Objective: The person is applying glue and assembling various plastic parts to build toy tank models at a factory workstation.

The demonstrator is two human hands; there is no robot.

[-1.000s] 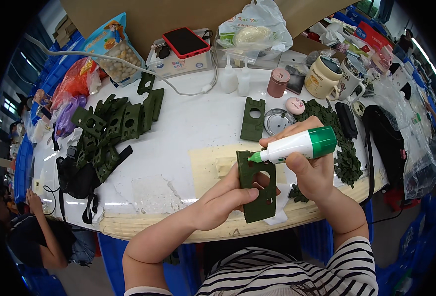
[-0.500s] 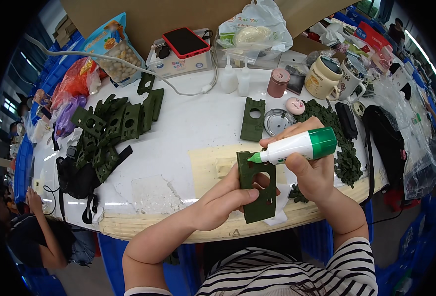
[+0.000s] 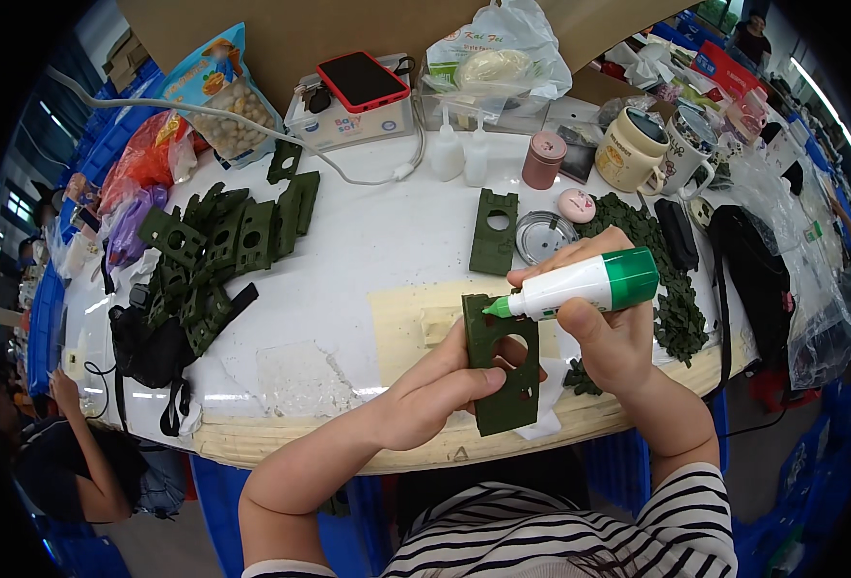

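Observation:
My left hand [image 3: 435, 393] grips a dark green plastic plate [image 3: 505, 400] with a large round hole, holding it up over the table's near edge. In my right hand [image 3: 607, 342] is a white glue bottle [image 3: 568, 289] with a green base and a green nozzle. The bottle lies nearly level, its nozzle tip at the plate's upper left part; whether glue comes out is too small to tell. Beyond my hands a similar green plate [image 3: 493, 232] lies flat on the table. A heap of small dark green pieces [image 3: 678, 308] spreads to the right of the bottle.
Many more green plates [image 3: 223, 236] are piled at the left, by a black bag [image 3: 151, 347]. Along the back stand a phone [image 3: 363, 79] on a plastic box, small squeeze bottles [image 3: 447, 154], a pink jar [image 3: 544, 160] and mugs [image 3: 631, 152]. A person [image 3: 88, 462] sits at the far left.
My hands, the plate and the glue bottle stay almost in the same place. At the far upper right, a person in the background has shifted slightly.

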